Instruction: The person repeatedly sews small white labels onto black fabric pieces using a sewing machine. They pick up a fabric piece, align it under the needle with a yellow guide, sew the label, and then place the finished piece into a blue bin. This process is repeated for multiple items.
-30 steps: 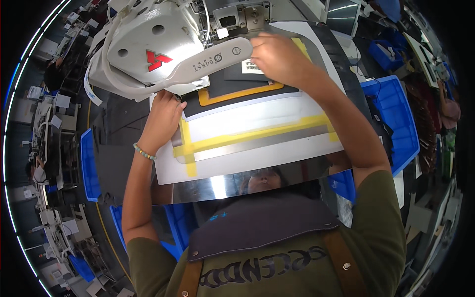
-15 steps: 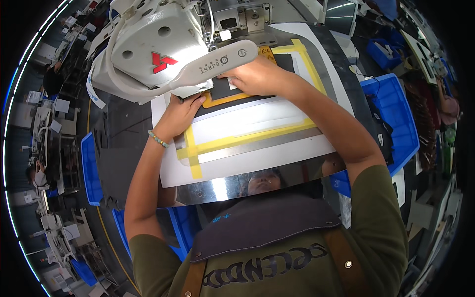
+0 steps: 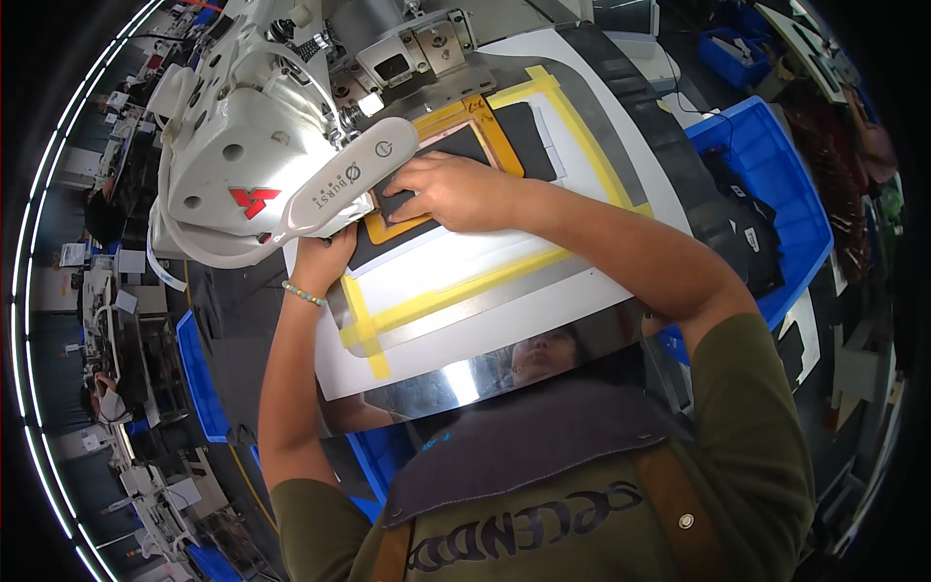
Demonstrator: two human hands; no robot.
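Note:
A white industrial sewing machine stands at the far left of the work, with a grey flexible-neck lamp in front of it. My right hand lies with its fingers spread on dark material inside an orange-yellow frame. That frame rests on a larger dark fabric piece. Beside the frame's left end is my left hand, its wrist in a beaded bracelet; the lamp and machine head hide its fingers. Under the fabric is a white sheet bordered with yellow tape.
A shiny metal plate forms the near edge. Blue bins stand at the right and left; the right one holds dark pieces. More machines and people are in the background at the left.
The view has turned, shifting the machine and frame leftward. My right hand has moved left over the frame's opening, its fingers now more spread. A small white patch formerly beside it no longer shows.

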